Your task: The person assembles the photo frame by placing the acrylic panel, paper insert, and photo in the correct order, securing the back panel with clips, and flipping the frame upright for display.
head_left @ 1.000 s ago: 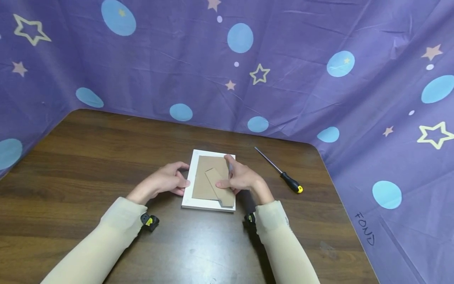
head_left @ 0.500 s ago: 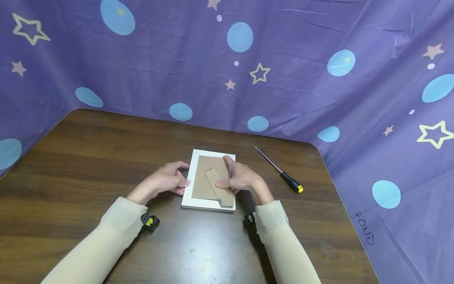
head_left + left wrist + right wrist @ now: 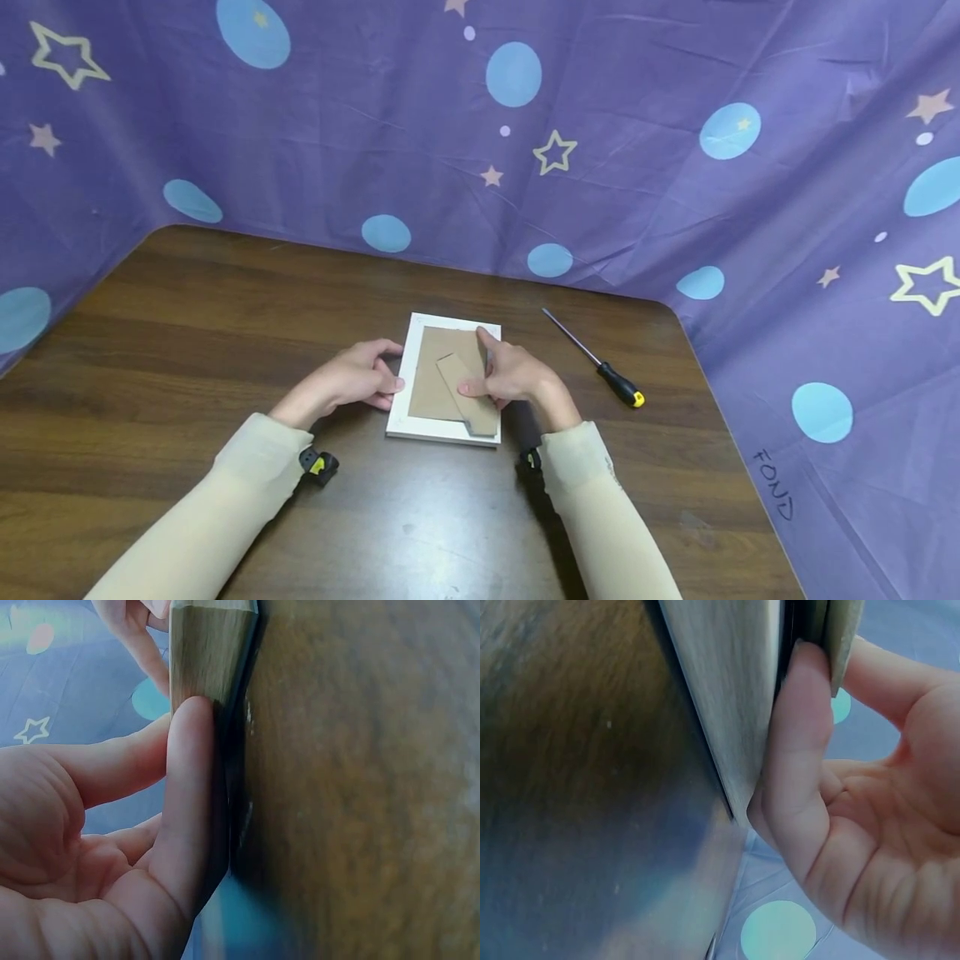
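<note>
A white picture frame [image 3: 442, 430] lies back side up, its brown backing board [image 3: 438, 400] showing. A cardboard easel leg [image 3: 478, 414] slants over the board, its lower end reaching across the frame's bottom right corner. My left hand [image 3: 358, 377] grips the frame's left side, thumb on the rim; the left wrist view shows a finger along the frame's side edge [image 3: 204, 656]. My right hand [image 3: 517, 371] has its thumb on the leg and its index finger at the upper right corner. In the right wrist view, a finger [image 3: 799, 727] sits beneath the leg's thin edge [image 3: 844, 652].
Right of the frame, a screwdriver [image 3: 618, 385] with a black and yellow handle lies on the brown wooden table [image 3: 225, 317]. A purple curtain [image 3: 420, 142] with stars and blue ovals encloses the table's back and sides.
</note>
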{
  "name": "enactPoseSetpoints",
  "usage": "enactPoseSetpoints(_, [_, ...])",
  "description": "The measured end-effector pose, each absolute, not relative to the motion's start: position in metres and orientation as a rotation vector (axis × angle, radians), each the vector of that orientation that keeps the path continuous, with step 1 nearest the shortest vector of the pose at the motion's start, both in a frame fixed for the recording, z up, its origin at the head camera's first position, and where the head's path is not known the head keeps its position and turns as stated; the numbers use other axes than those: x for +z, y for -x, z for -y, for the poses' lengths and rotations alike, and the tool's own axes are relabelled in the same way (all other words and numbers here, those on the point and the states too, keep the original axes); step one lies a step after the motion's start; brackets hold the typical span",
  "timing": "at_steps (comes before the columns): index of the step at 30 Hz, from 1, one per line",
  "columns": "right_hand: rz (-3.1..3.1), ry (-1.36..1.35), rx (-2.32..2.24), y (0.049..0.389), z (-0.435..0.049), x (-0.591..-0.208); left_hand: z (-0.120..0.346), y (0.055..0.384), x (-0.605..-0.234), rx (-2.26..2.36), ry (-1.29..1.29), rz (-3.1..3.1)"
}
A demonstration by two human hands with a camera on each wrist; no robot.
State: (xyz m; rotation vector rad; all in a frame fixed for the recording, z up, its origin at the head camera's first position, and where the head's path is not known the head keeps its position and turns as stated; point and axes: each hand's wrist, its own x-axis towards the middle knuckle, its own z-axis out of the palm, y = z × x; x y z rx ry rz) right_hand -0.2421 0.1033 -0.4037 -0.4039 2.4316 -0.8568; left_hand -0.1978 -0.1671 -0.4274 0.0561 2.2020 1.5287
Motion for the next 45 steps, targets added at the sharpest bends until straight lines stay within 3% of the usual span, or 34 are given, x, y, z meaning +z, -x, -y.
enactPoseSetpoints(45, [-2.537,0.246,-0.6,0.238,-0.085,-0.395,0.165,0.2,-0.426,1.508,-0.081,-2.204])
